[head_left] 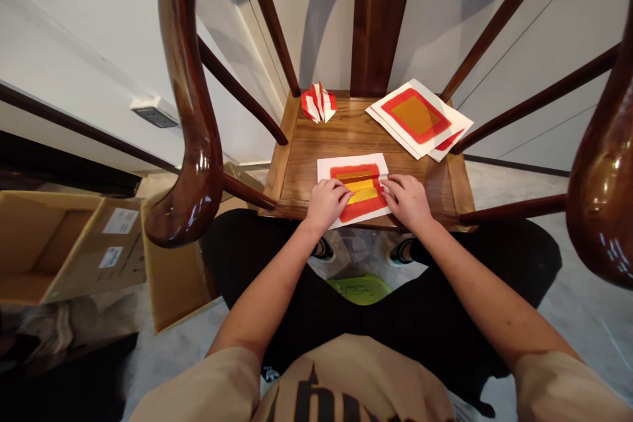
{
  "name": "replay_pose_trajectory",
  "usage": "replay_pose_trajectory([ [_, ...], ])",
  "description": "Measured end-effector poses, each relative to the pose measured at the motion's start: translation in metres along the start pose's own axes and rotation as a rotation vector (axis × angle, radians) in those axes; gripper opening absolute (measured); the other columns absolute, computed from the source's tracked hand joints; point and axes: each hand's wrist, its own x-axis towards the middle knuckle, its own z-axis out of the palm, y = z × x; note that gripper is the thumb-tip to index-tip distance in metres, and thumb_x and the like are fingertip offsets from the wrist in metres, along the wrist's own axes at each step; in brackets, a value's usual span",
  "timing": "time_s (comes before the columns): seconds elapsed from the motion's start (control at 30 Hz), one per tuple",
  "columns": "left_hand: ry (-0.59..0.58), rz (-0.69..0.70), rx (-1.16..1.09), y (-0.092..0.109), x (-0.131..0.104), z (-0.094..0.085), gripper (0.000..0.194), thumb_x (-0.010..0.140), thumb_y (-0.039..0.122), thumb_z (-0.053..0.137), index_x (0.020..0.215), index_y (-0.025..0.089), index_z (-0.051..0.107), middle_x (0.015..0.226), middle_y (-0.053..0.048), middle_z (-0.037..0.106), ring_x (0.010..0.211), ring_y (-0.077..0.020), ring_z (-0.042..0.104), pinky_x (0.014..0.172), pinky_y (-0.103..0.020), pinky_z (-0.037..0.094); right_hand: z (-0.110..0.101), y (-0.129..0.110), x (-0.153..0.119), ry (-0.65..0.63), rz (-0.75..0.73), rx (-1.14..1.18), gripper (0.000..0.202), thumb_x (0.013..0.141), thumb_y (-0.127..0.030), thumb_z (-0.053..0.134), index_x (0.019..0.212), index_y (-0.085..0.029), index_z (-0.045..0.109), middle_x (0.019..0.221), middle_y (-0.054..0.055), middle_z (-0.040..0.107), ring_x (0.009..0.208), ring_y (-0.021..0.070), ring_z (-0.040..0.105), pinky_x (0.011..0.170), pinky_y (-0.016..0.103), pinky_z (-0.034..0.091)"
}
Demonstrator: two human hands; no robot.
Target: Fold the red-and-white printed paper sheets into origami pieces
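Observation:
A sheet of white paper (pixel 352 163) with a red border and a gold middle lies near the front edge of the wooden chair seat (pixel 341 135). Creases run across its gold part. My left hand (pixel 327 203) pinches the sheet at its left side, thumb and fingertips together on the gold area. At the right edge, my right hand (pixel 406 199) grips the same sheet between thumb and fingers. Behind it, at the seat's back left, stands a folded red-and-white paper piece (pixel 319 103). A stack of similar sheets (pixel 416 115) rests at the back right.
Curved wooden armrests (pixel 198 145) rise on both sides, with slanted spindles behind. Open cardboard boxes (pixel 93 244) stand on the floor at the left. A green plastic item (pixel 361 290) lies below the seat between my legs. A wall socket (pixel 155 112) juts out at the left.

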Motion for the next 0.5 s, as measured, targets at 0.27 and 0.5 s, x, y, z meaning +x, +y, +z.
replay_pose_trajectory([
  [0.27,-0.011,0.002,-0.003,0.003,-0.001,-0.005,0.027,0.096,0.039,0.054,0.093,0.023,0.076,0.099,-0.006,0.069,0.095,-0.0222,0.060,0.085,-0.038,0.047,-0.006,-0.012,-0.004,-0.080,-0.069,0.004,0.035,0.095,-0.039,0.053,0.126,-0.025,0.062,0.125,0.013,0.063,0.117,0.0320,0.052,0.094,0.048,0.041],
  [0.5,-0.121,0.089,0.046,0.004,-0.017,-0.016,0.029,0.093,0.037,0.060,0.118,0.025,0.068,0.126,-0.008,0.064,0.118,-0.0262,0.056,0.099,-0.042,0.044,-0.015,-0.006,-0.020,-0.189,-0.151,0.051,0.046,0.088,-0.049,0.063,0.129,-0.027,0.061,0.136,0.012,0.057,0.128,0.0337,0.046,0.100,0.050,0.040],
])
